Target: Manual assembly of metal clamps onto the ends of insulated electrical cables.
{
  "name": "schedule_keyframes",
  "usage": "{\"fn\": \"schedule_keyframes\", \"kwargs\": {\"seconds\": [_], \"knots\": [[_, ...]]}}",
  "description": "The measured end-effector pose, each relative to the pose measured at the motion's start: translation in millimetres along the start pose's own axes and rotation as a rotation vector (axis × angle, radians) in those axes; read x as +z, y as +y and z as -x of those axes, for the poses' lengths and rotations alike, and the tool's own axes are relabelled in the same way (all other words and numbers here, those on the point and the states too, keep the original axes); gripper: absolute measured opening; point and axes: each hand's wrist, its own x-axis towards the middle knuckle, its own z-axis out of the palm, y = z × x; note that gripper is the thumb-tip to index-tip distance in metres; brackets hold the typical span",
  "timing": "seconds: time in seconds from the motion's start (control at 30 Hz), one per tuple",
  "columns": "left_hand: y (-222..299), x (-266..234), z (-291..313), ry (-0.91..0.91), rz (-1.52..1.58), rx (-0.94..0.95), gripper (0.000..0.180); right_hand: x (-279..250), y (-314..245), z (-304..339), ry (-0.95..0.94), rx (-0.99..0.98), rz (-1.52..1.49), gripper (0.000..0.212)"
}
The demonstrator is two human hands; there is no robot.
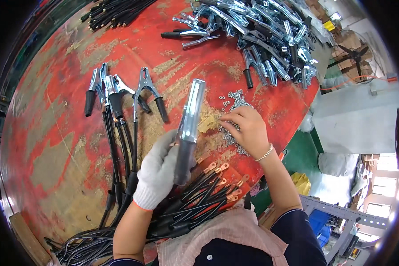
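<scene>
My left hand (157, 175), in a white knit glove, grips the black handle of a metal clamp (189, 128) and holds it upright above the worn red table (57, 133). My bare right hand (249, 130), with a bead bracelet on the wrist, has its fingertips pinched in a scatter of small metal nuts and washers (233, 99); I cannot tell whether a piece is between the fingers. Black cables with copper ring lugs (208, 186) lie just below both hands, at the table's near edge.
Three clamps with cables fitted (117, 95) lie to the left of my hands. A large heap of bare metal clamps (261, 35) fills the far right of the table. More black cables (115, 11) lie at the far edge. A floor fan (354, 55) stands beyond the table.
</scene>
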Motion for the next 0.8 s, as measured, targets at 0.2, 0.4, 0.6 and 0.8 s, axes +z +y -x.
{"fn": "schedule_keyframes", "kwargs": {"seconds": [0.2, 0.4, 0.6, 0.8], "knots": [[1.0, 0.7, -2.3, -0.042, -0.001, -0.018, 0.033, 12.3, 2.9, -10.5, -0.027, -0.042, 0.120, 0.012], [-7.0, -0.5, -6.7, -0.036, -0.043, 0.004, 0.032, 14.6, 5.1, -15.4, -0.072, -0.024, 0.134, 0.012], [-12.5, -2.3, -7.1, -0.050, -0.146, 0.053, 0.034, 7.5, -2.7, -19.5, -0.060, -0.059, 0.104, 0.014], [-2.5, 3.6, 1.7, -0.013, -0.287, 0.120, 0.037, -6.8, -56.4, -13.0, 0.139, -0.126, -0.345, 0.026]]}}
